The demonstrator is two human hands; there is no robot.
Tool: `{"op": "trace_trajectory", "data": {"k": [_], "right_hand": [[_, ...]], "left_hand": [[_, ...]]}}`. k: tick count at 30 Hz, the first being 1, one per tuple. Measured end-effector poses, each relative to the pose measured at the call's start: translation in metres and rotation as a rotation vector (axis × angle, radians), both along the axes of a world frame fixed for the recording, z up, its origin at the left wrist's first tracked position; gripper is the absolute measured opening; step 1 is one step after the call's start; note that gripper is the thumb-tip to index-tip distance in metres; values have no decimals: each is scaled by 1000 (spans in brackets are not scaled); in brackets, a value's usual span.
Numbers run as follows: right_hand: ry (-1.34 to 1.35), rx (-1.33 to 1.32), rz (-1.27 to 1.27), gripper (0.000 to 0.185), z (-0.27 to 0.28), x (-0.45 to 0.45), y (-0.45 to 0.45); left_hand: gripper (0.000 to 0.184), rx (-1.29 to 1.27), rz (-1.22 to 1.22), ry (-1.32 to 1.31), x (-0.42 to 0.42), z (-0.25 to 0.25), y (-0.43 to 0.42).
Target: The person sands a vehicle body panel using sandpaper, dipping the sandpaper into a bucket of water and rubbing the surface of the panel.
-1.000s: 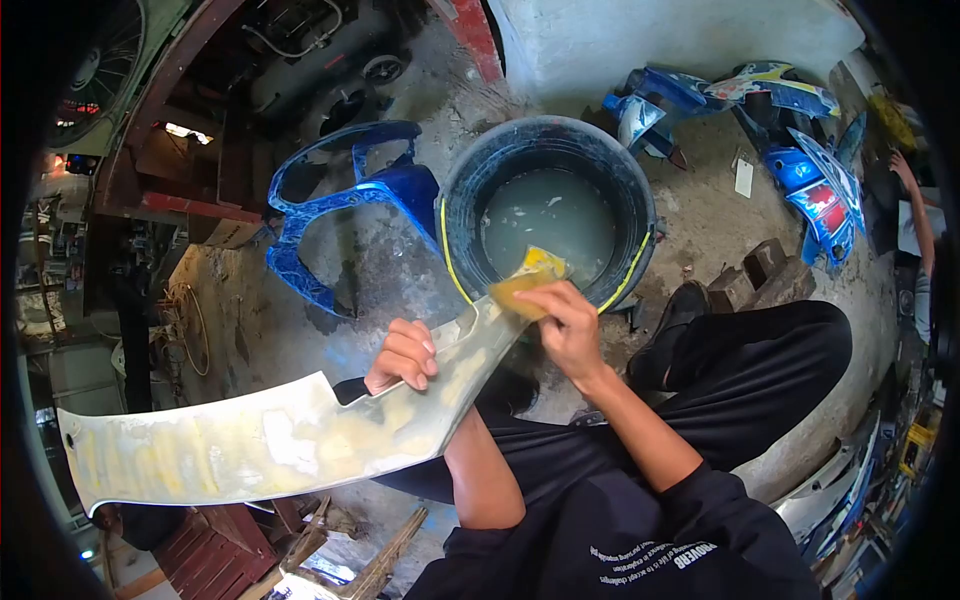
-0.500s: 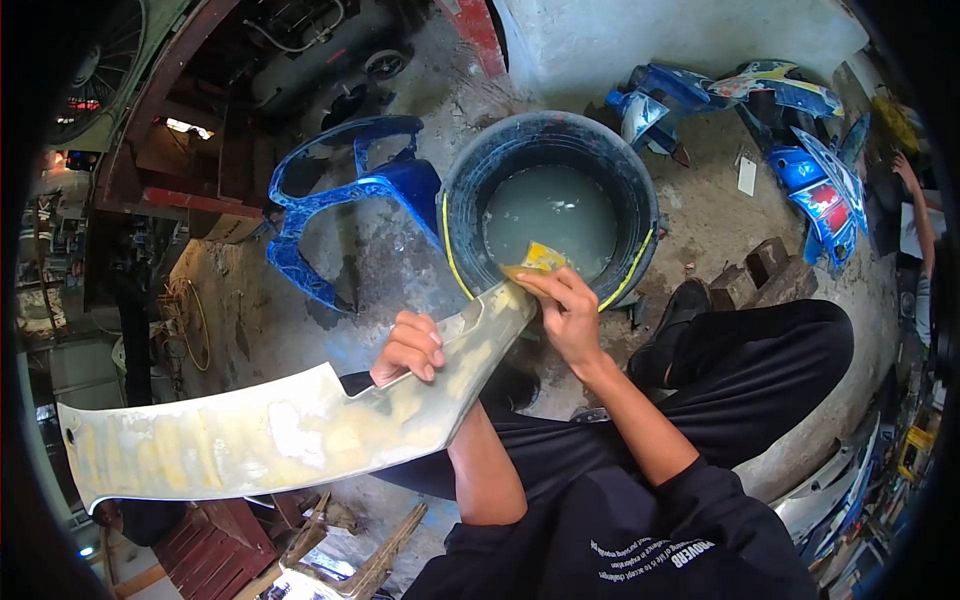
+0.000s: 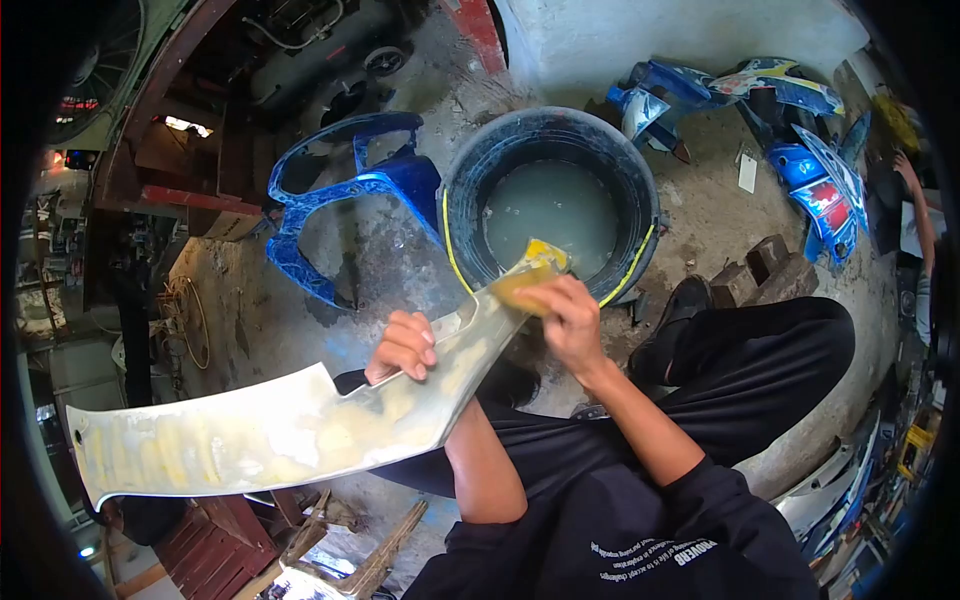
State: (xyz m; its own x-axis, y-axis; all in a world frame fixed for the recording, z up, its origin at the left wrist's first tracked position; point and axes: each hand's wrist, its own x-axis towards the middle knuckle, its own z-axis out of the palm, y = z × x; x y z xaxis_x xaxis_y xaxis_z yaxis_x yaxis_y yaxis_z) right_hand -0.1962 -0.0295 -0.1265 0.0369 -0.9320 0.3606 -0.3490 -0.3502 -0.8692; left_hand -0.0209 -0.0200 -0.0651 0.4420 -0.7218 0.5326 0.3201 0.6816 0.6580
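Note:
A long curved panel (image 3: 270,440), patchy white, yellow and grey, slants from the lower left up to the bucket's near rim. My left hand (image 3: 402,347) curls over the panel's upper edge, its forearm passing underneath. My right hand (image 3: 570,318) pinches a yellowish-brown sheet (image 3: 522,291) against the panel's narrow upper end; the sheet is partly blurred. Just beyond that end shows a bright yellow piece (image 3: 545,254), over the bucket. The black bucket (image 3: 462,170) has a yellow handle and holds cloudy grey water (image 3: 550,212).
A blue frame-like part (image 3: 400,185) lies on the floor left of the bucket. Blue fairing parts (image 3: 815,190) and a white tag (image 3: 747,172) are at the right, near wooden blocks (image 3: 765,270). Another person's arm (image 3: 918,205) shows at the far right edge.
My right hand and the sheet have moved slightly back and forth along the panel's upper end. The panel has shifted a little, with my left hand still on it.

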Motion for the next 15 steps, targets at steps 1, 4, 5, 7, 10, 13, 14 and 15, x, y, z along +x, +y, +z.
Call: {"op": "trace_trajectory", "data": {"k": [1,4,5,7,10,13,14,15], "right_hand": [[-2,1,8,44,-6,1,-3],[-112,44,-32,44,-2,5,-4],[-85,63,35,42,4,4,4],[-116,19,95,43,14,6,9],[0,37,-107,43,0,8,-5],[-103,28,-36,42,5,12,-2],[-96,76,30,42,10,10,6],[-113,25,61,41,14,10,7]], "left_hand": [[34,1,8,-2,0,-2,0],[35,-54,-26,-39,2,-6,-6],[36,-26,-13,-48,4,-5,-3],[36,6,-1,-54,2,-5,0],[37,23,42,-42,-3,-4,0],[38,-13,33,-71,-2,-1,-3],[38,8,39,-75,-1,2,0],[38,31,45,-76,-1,3,3]]}}
